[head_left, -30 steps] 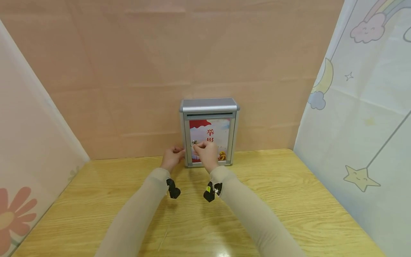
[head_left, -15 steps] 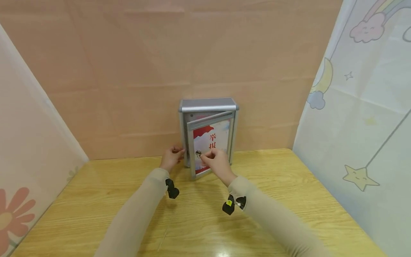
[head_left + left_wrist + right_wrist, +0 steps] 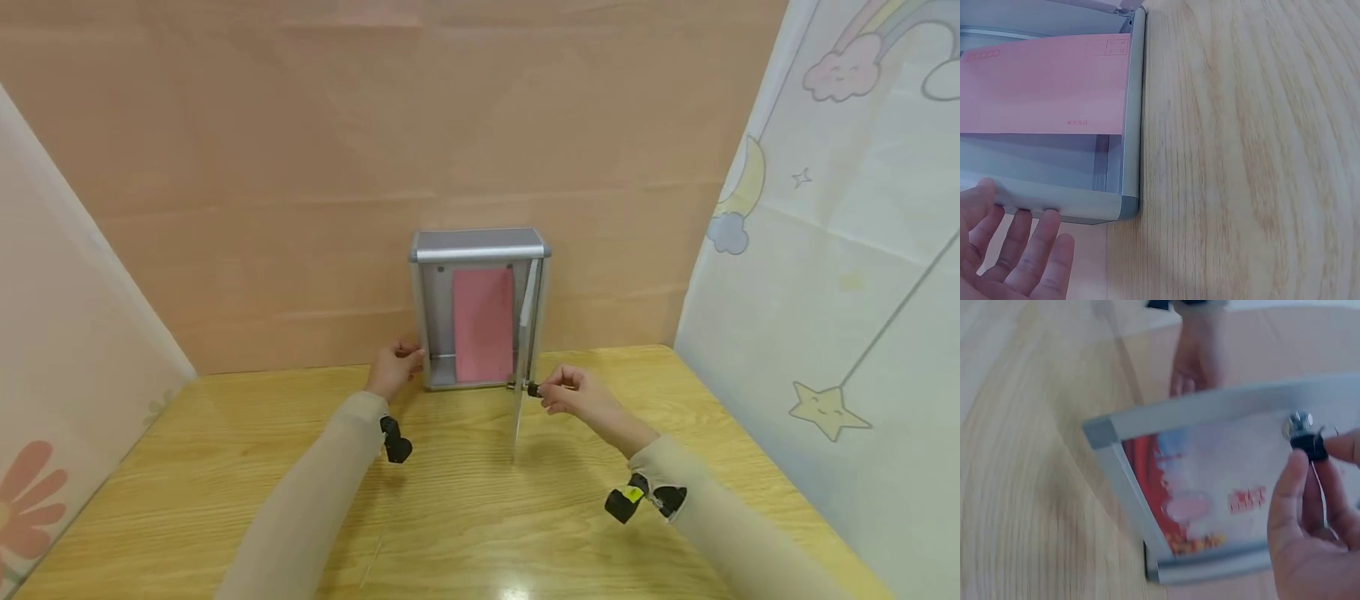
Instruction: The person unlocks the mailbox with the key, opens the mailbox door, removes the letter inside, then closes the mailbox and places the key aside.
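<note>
A silver metal letter box point(image 3: 480, 243) stands upright against the back wall, its front door point(image 3: 522, 350) swung outward to the right. Inside leans a pink envelope point(image 3: 482, 325), also large in the left wrist view. My left hand point(image 3: 393, 369) touches the box's left side; the left wrist view has its fingertips and thumb point(image 3: 982, 194) against the frame edge. My right hand point(image 3: 588, 404) pinches a black-headed key point(image 3: 1310, 447) by thumb and fingers. The key sits in the door's round lock point(image 3: 1297, 423), with a thin wire ring on it. The right palm hides part of the door.
Underneath is a wood-grain table point(image 3: 450, 517). An orange-pink cloth wall point(image 3: 300, 167) rises behind the box. Patterned panels stand at both sides, the right one point(image 3: 825, 292) with stars and clouds. The open door's lower corner juts out over the table.
The box's door has swung from closed to wide open, uncovering the pink envelope. My right hand has moved right and lower with the key. My left hand has stayed at the box's side.
</note>
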A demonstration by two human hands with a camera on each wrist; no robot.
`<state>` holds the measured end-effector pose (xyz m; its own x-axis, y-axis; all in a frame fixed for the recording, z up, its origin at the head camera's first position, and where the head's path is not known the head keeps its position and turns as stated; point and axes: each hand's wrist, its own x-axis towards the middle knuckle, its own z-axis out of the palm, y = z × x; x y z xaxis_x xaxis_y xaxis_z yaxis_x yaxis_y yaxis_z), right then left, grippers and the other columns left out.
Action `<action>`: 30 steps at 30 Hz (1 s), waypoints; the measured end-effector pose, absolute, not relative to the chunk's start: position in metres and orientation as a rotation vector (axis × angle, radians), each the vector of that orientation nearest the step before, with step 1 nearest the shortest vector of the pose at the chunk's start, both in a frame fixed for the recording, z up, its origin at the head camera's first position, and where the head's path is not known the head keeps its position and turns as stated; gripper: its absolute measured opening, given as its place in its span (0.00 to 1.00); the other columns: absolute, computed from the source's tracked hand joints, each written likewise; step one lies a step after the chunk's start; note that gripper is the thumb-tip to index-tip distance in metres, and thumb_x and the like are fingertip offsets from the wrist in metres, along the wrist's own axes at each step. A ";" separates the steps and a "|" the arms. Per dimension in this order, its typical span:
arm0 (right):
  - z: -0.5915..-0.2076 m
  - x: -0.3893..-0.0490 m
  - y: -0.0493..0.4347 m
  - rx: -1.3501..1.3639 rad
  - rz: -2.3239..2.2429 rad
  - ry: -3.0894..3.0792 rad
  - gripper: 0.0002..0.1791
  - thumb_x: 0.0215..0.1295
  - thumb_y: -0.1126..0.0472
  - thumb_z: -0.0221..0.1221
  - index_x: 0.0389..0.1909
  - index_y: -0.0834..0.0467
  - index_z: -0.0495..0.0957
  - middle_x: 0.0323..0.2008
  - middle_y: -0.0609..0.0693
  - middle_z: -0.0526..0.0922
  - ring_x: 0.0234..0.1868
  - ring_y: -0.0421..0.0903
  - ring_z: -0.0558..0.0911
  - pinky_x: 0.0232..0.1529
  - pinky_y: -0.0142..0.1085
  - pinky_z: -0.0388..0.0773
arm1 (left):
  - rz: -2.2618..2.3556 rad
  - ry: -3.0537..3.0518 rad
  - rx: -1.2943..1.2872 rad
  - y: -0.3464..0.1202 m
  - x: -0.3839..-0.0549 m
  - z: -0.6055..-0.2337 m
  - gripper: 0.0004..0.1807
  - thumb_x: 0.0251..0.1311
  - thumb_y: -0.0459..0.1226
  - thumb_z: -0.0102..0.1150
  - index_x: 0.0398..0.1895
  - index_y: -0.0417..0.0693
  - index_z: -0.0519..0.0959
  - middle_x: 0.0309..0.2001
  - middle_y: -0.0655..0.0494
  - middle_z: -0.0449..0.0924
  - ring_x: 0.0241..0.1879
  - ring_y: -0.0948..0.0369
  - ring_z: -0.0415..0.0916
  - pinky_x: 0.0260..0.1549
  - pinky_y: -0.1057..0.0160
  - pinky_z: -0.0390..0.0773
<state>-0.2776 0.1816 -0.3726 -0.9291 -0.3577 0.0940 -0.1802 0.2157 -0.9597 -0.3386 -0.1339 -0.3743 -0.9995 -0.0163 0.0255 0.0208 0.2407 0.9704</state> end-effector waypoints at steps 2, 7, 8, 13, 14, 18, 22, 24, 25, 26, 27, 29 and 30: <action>-0.375 -0.280 0.199 -0.552 -1.857 2.249 0.03 0.70 0.64 0.54 0.37 0.60 0.75 0.36 0.47 0.80 0.38 0.41 0.81 0.43 0.34 0.82 | -1.834 -2.516 0.127 -0.130 -0.358 -0.387 0.15 0.69 0.38 0.54 0.51 0.36 0.73 0.51 0.40 0.77 0.49 0.47 0.78 0.51 0.49 0.77; -0.383 -0.288 0.237 -0.672 -2.034 1.950 0.11 0.73 0.70 0.47 0.37 0.55 0.75 0.36 0.44 0.81 0.38 0.38 0.81 0.42 0.29 0.80 | -1.889 -2.499 -0.002 -0.146 -0.370 -0.403 0.17 0.67 0.41 0.57 0.51 0.37 0.74 0.48 0.41 0.78 0.45 0.47 0.79 0.49 0.49 0.79; -0.384 -0.289 0.243 -0.695 -2.056 1.899 0.12 0.74 0.70 0.45 0.37 0.55 0.76 0.37 0.44 0.81 0.38 0.37 0.81 0.42 0.29 0.80 | -1.900 -2.492 0.008 -0.146 -0.369 -0.402 0.17 0.67 0.41 0.57 0.51 0.37 0.74 0.49 0.42 0.77 0.46 0.48 0.79 0.50 0.49 0.78; -0.388 -0.296 0.259 -0.752 -2.106 1.795 0.18 0.75 0.72 0.39 0.39 0.53 0.76 0.38 0.43 0.82 0.40 0.37 0.81 0.43 0.29 0.80 | -1.921 -2.474 0.077 -0.141 -0.369 -0.401 0.16 0.68 0.39 0.56 0.52 0.37 0.73 0.50 0.41 0.76 0.49 0.46 0.77 0.54 0.47 0.76; -0.389 -0.297 0.261 -0.749 -2.112 1.792 0.19 0.75 0.72 0.38 0.39 0.53 0.76 0.38 0.42 0.82 0.40 0.37 0.81 0.43 0.29 0.80 | -1.924 -2.470 0.078 -0.141 -0.369 -0.401 0.16 0.68 0.39 0.56 0.52 0.37 0.73 0.50 0.41 0.76 0.49 0.46 0.77 0.54 0.47 0.76; -0.390 -0.299 0.264 -0.736 -2.143 1.751 0.20 0.76 0.72 0.37 0.39 0.53 0.77 0.38 0.43 0.82 0.39 0.37 0.81 0.43 0.29 0.80 | -1.925 -2.460 0.080 -0.141 -0.367 -0.401 0.16 0.68 0.38 0.56 0.52 0.36 0.73 0.50 0.40 0.77 0.50 0.44 0.77 0.54 0.46 0.75; -0.391 -0.299 0.264 -0.729 -2.152 1.738 0.18 0.76 0.71 0.39 0.39 0.52 0.77 0.38 0.43 0.83 0.38 0.37 0.81 0.43 0.30 0.80 | -1.925 -2.457 0.082 -0.140 -0.366 -0.400 0.15 0.68 0.37 0.56 0.51 0.35 0.72 0.50 0.39 0.77 0.51 0.43 0.77 0.55 0.44 0.74; -0.391 -0.298 0.263 -0.722 -2.155 1.743 0.18 0.76 0.70 0.39 0.39 0.53 0.77 0.38 0.43 0.83 0.38 0.37 0.81 0.43 0.30 0.80 | -1.932 -2.455 0.089 -0.140 -0.366 -0.400 0.15 0.68 0.37 0.56 0.51 0.36 0.72 0.50 0.40 0.76 0.51 0.43 0.76 0.55 0.44 0.74; -0.391 -0.298 0.263 -0.718 -2.155 1.748 0.18 0.76 0.70 0.40 0.39 0.53 0.78 0.38 0.43 0.83 0.39 0.37 0.81 0.43 0.30 0.80 | -1.935 -2.452 0.091 -0.140 -0.366 -0.401 0.15 0.68 0.37 0.56 0.51 0.36 0.72 0.50 0.40 0.76 0.51 0.42 0.76 0.55 0.44 0.74; -0.391 -0.298 0.263 -0.713 -2.156 1.755 0.18 0.76 0.70 0.39 0.40 0.53 0.78 0.39 0.43 0.83 0.39 0.37 0.82 0.44 0.30 0.80 | -1.936 -2.449 0.094 -0.140 -0.366 -0.401 0.15 0.67 0.37 0.56 0.50 0.36 0.73 0.50 0.40 0.76 0.51 0.42 0.76 0.55 0.44 0.74; -0.390 -0.298 0.263 -0.711 -2.157 1.760 0.18 0.76 0.70 0.39 0.40 0.53 0.78 0.39 0.43 0.83 0.39 0.37 0.82 0.44 0.30 0.80 | -1.935 -2.448 0.096 -0.140 -0.367 -0.401 0.15 0.67 0.37 0.57 0.50 0.36 0.73 0.49 0.41 0.77 0.51 0.43 0.76 0.55 0.44 0.74; -0.390 -0.299 0.262 -0.705 -2.159 1.768 0.18 0.76 0.70 0.39 0.40 0.53 0.78 0.39 0.43 0.84 0.39 0.37 0.82 0.44 0.31 0.80 | -1.929 -2.447 0.095 -0.140 -0.367 -0.402 0.14 0.67 0.37 0.57 0.50 0.36 0.73 0.49 0.41 0.77 0.50 0.43 0.77 0.54 0.44 0.75; -0.390 -0.298 0.262 -0.704 -2.158 1.770 0.18 0.76 0.70 0.39 0.40 0.53 0.78 0.40 0.43 0.83 0.39 0.37 0.82 0.44 0.31 0.80 | -1.928 -2.446 0.093 -0.140 -0.368 -0.402 0.14 0.67 0.37 0.57 0.50 0.36 0.73 0.49 0.40 0.77 0.50 0.42 0.77 0.54 0.44 0.75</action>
<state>-0.2985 0.2623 -0.3899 -0.8481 -0.4903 0.2008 -0.1009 -0.2226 -0.9697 -0.3677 -0.1401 -0.4021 -0.9979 -0.0629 -0.0168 -0.0310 0.2324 0.9721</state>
